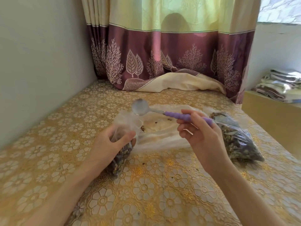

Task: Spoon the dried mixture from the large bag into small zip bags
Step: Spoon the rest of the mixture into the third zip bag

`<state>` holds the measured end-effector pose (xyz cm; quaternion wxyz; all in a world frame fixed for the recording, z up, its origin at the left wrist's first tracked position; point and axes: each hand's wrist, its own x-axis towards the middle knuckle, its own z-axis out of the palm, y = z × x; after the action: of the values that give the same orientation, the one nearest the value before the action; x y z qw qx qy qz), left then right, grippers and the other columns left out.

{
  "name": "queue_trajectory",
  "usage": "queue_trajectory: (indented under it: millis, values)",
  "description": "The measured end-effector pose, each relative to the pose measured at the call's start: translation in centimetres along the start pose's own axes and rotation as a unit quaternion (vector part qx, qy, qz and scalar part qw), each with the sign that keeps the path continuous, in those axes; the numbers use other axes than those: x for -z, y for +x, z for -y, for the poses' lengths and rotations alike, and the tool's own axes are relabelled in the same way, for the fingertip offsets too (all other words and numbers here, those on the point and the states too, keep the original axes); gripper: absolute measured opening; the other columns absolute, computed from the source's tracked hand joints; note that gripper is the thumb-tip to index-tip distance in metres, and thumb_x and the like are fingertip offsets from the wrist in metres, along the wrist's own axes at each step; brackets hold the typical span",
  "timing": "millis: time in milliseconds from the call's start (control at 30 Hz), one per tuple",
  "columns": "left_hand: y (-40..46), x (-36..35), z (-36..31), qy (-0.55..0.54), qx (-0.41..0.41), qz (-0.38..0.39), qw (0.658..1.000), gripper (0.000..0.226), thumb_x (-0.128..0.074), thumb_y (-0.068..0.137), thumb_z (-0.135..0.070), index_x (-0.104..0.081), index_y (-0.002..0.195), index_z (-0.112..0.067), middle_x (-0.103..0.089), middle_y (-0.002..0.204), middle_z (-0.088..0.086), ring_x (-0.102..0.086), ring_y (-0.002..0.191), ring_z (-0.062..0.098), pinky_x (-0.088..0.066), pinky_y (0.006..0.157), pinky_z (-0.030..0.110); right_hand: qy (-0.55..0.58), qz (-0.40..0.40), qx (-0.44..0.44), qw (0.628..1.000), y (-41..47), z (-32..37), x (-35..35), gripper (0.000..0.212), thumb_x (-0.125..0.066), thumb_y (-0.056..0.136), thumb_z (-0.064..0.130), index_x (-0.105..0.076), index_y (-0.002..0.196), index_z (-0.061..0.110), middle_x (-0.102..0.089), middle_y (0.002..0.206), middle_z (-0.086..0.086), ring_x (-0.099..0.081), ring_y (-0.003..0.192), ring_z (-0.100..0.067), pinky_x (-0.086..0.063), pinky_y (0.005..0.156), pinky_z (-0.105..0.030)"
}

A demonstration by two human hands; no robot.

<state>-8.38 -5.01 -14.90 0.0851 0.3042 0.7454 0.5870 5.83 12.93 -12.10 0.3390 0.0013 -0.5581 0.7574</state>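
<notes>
From the head camera, the left hand [112,142] is wrapped around a small zip bag [123,137] and holds it up off the table [48,160]. The little bag has dark dried mixture [121,154] at the bottom, and its clear top stands open. The right hand [200,136] pinches the purple handle of a spoon [164,113]. The round spoon bowl is empty and sits just above the little bag's top. The large bag [237,137], full of the same dried bits, lies on the table behind the right hand. A flat clear plastic sheet [161,129] with a few crumbs lies between the hands.
</notes>
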Motion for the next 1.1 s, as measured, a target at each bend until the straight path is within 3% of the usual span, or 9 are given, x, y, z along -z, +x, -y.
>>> queue_trajectory:
  millis: [133,233,300,367,500,633,733,933,1100]
  values:
    - [0.2,0.2,0.3,0.005,0.007,0.013,1.000,0.061,-0.061,0.059,-0.062,-0.069,0.100,-0.018,-0.070,0.097,0.009,-0.063,0.093,0.025,-0.045,0.075,0.022,0.001,-0.074,-0.003,0.997,0.6,-0.1,1.1,0.022,-0.052,0.091,0.023,-0.064,0.096,0.005,-0.074,0.088,-0.011,-0.057,0.064,-0.013,-0.047,0.059,-0.022]
    - [0.1,0.4,0.1,0.000,0.014,0.024,1.000,0.069,-0.060,0.060,-0.061,-0.068,0.101,-0.006,-0.068,0.099,0.017,-0.063,0.094,0.028,-0.045,0.075,0.025,-0.089,-0.105,0.020,0.990,0.8,-0.5,1.6,0.019,-0.049,0.096,0.016,-0.065,0.094,0.005,-0.073,0.077,-0.004,-0.056,0.062,-0.011,-0.046,0.056,-0.021]
    - [0.0,0.4,-0.2,-0.017,0.023,0.021,0.999,0.062,-0.058,0.061,-0.061,-0.070,0.098,-0.013,-0.071,0.095,0.006,-0.066,0.088,0.014,-0.047,0.069,0.014,-0.125,-0.108,0.030,0.986,0.7,-0.6,1.8,0.021,-0.049,0.097,0.016,-0.065,0.090,0.005,-0.073,0.073,-0.004,-0.054,0.061,-0.011,-0.045,0.054,-0.020]
    - [-0.2,0.5,-0.5,-0.035,0.022,0.021,0.999,0.052,-0.056,0.062,-0.061,-0.071,0.096,-0.025,-0.073,0.091,-0.007,-0.067,0.084,0.006,-0.049,0.069,0.016,-0.133,-0.099,0.031,0.986,0.7,-0.7,1.9,0.025,-0.047,0.098,0.016,-0.065,0.084,0.006,-0.072,0.071,-0.005,-0.052,0.061,-0.012,-0.044,0.053,-0.019]
    - [-0.4,0.6,-0.5,-0.067,0.020,-0.017,0.997,0.048,-0.058,0.061,-0.061,-0.074,0.091,-0.027,-0.073,0.090,-0.004,-0.069,0.084,0.016,-0.054,0.077,0.041,-0.109,-0.049,0.027,0.992,0.6,-0.9,2.0,0.029,-0.046,0.097,0.016,-0.065,0.079,0.005,-0.073,0.074,-0.009,-0.048,0.062,-0.019,-0.042,0.053,-0.019]
    - [0.0,1.2,-0.8,-0.108,-0.002,-0.072,0.992,0.025,-0.056,0.066,-0.054,-0.074,0.074,-0.039,-0.073,0.081,0.000,-0.069,0.080,0.021,-0.053,0.068,0.038,-0.123,0.023,0.005,0.992,0.5,-1.2,1.6,0.025,-0.046,0.085,0.014,-0.069,0.078,0.006,-0.073,0.075,-0.011,-0.048,0.059,-0.020,-0.042,0.052,-0.021]
    - [0.2,1.7,-0.8,-0.123,-0.010,-0.091,0.988,0.024,-0.051,0.074,-0.051,-0.072,0.073,-0.039,-0.074,0.083,-0.006,-0.070,0.075,0.015,-0.054,0.057,0.030,-0.152,0.059,-0.005,0.987,0.3,-1.6,1.0,0.027,-0.047,0.081,0.011,-0.073,0.072,0.013,-0.068,0.071,-0.008,-0.051,0.057,-0.016,-0.042,0.052,-0.021]
    - [0.5,2.2,-0.3,-0.133,-0.014,-0.104,0.986,0.027,-0.048,0.080,-0.051,-0.071,0.083,-0.038,-0.073,0.093,-0.001,-0.068,0.093,0.023,-0.053,0.075,0.043,-0.176,0.082,-0.025,0.981,-0.1,-1.9,0.4,0.024,-0.047,0.081,0.012,-0.071,0.080,0.007,-0.061,0.078,-0.030,-0.053,0.061,-0.016,-0.043,0.054,-0.024]
    - [0.9,2.6,-0.4,-0.113,-0.031,-0.131,0.984,0.027,-0.046,0.078,-0.056,-0.070,0.079,-0.043,-0.072,0.088,-0.012,-0.068,0.084,0.008,-0.052,0.071,0.038,-0.204,0.131,-0.049,0.969,-0.7,-3.0,-0.5,0.024,-0.051,0.086,0.018,-0.070,0.097,0.008,-0.070,0.078,-0.006,-0.062,0.069,-0.014,-0.047,0.057,-0.022]
